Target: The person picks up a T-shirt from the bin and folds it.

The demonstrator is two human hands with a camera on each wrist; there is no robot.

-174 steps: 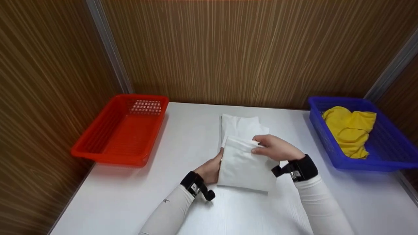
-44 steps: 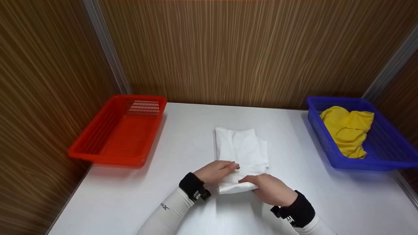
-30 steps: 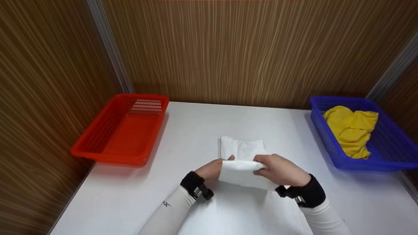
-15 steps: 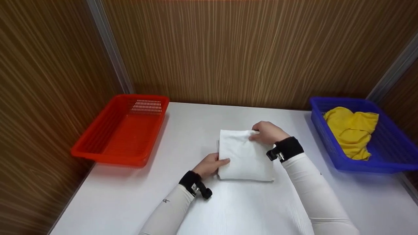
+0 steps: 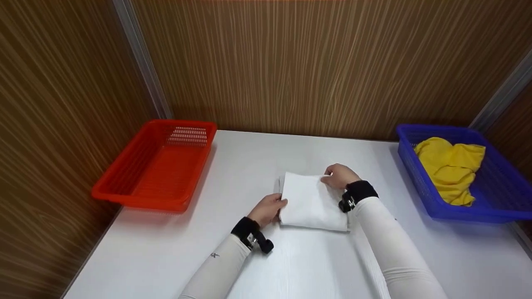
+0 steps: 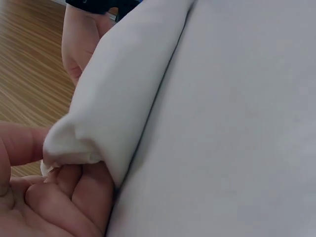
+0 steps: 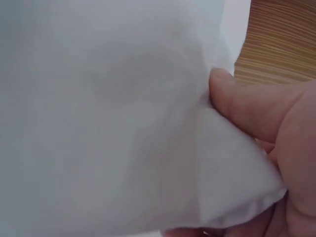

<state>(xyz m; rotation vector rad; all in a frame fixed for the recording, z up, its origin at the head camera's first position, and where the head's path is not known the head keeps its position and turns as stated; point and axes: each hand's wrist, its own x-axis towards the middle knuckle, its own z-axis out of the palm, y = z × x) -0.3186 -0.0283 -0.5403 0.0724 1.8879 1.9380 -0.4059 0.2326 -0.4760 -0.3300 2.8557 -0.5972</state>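
A white garment point(image 5: 312, 203), folded into a small square, lies on the table in front of the person in the head view. My left hand point(image 5: 267, 209) grips its left edge, thumb on top. In the left wrist view, the left fingers point(image 6: 54, 200) curl under the rolled edge of the white garment point(image 6: 126, 81). The far right corner is pinched by my right hand point(image 5: 341, 176). The right wrist view has the right thumb point(image 7: 247, 106) pressing on top of the white garment point(image 7: 103, 118), with the other fingers mostly hidden beneath.
On the left of the white table point(image 5: 245, 158) stands a red plastic basket point(image 5: 183, 204) with nothing in it. A blue basket point(image 5: 478, 214) at the right holds a crumpled yellow garment point(image 5: 447, 168). Wood-grain panels point(image 5: 274, 70) enclose the table's back and sides.
The white garment was folded over by both hands into a compact square. Over the last half second, the right hand has moved slightly nearer the person; the left still holds the left edge.
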